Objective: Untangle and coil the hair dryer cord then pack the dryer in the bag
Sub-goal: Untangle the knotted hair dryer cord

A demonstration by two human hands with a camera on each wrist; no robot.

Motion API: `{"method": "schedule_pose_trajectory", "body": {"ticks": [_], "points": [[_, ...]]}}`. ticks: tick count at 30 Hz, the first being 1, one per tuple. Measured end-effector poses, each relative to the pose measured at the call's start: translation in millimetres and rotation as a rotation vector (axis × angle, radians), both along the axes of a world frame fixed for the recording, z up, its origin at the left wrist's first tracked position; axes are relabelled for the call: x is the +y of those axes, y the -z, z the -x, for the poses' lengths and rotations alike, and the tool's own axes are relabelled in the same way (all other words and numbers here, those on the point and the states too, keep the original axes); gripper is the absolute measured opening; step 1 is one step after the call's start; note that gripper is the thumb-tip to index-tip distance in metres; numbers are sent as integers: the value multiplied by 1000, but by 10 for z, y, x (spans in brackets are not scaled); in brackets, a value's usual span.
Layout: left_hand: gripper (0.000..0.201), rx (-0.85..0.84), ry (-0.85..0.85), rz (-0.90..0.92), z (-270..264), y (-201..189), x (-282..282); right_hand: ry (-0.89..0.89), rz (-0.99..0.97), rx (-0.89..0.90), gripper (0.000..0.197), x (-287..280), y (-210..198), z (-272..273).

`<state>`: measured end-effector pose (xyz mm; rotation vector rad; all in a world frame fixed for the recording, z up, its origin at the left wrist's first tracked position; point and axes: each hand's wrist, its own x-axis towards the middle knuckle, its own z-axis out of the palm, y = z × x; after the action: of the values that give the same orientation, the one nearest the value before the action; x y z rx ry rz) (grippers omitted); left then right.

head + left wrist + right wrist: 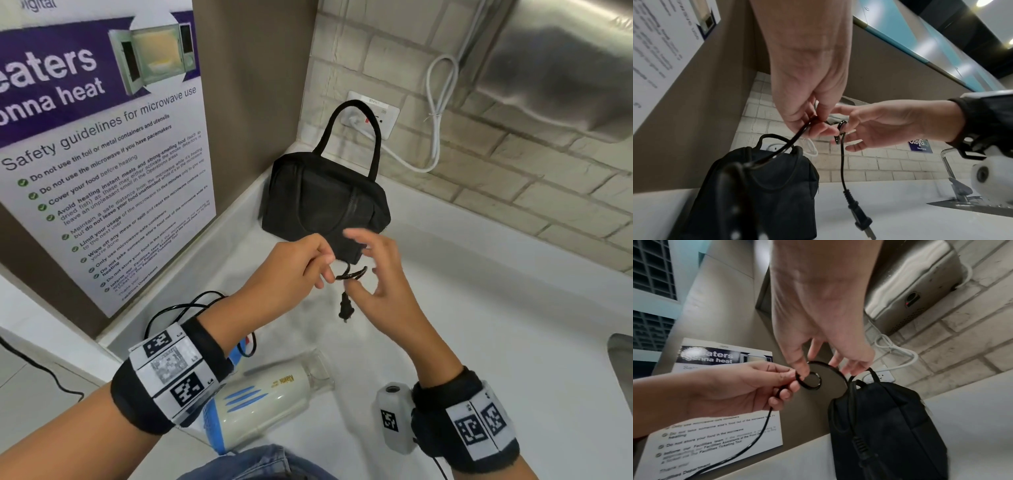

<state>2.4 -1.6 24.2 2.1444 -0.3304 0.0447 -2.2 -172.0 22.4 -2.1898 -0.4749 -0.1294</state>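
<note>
Your left hand (301, 262) pinches the black cord (809, 379) into a small loop above the white counter (513, 325); your right hand (380, 274) hovers at it, fingers spread and loose, thumb touching the loop. The plug (345, 310) dangles prongs down. The bag (325, 202) fills the counter's back corner, bare counter to its right. The dryer (267, 397) lies at the near edge, long axis left-right, nozzle pointing right.

Even indoor light, soft shadows; wide-angle edge bending; right hand (378, 270) motion-blurred.
</note>
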Motion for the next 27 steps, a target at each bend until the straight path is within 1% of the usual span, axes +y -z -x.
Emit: {"method": "schedule_pose_trajectory", "body": {"ticks": [2,4,5,9,11,12,14,16,17,19,22,23,24,26,27], "points": [[10,-46,-21,36,-10,-53,9,-31,101,-15,42,13,36,-33],[12,-101,-81,133,-38,-145,70,15,133,24,31,-28,110,-88],[13,-125,-115,185,-52,-202,115,45,175,19,30,-70,171,-126],[12,-185,-188,303,-90,-361,266,122,367,22,33,-242,477,-273],[17,-198,-222,372,-98,-390,327,125,478,87,38,-291,604,-311],[20,-215,-238,354,-104,-403,358,132,488,127,40,-317,643,-315],[18,-201,-230,267,-113,-409,392,147,380,177,39,-353,654,-300],[12,-120,-176,159,-107,-361,367,162,266,190,35,-335,585,-278],[13,-74,-140,104,-96,-322,333,170,225,196,33,-311,542,-277],[21,10,-81,-15,-70,-211,256,188,135,209,30,-244,430,-280],[42,80,-77,-195,-58,-63,181,188,12,204,29,-168,249,-266],[43,88,-81,-216,-61,-29,167,177,-18,202,28,-159,201,-255],[39,92,-75,-216,-64,-11,161,165,-37,202,28,-151,166,-246],[27,139,-30,-140,-62,-18,145,140,-24,206,28,-154,127,-234],[26,156,-12,-87,-62,-31,138,125,4,219,30,-159,111,-229]]}}
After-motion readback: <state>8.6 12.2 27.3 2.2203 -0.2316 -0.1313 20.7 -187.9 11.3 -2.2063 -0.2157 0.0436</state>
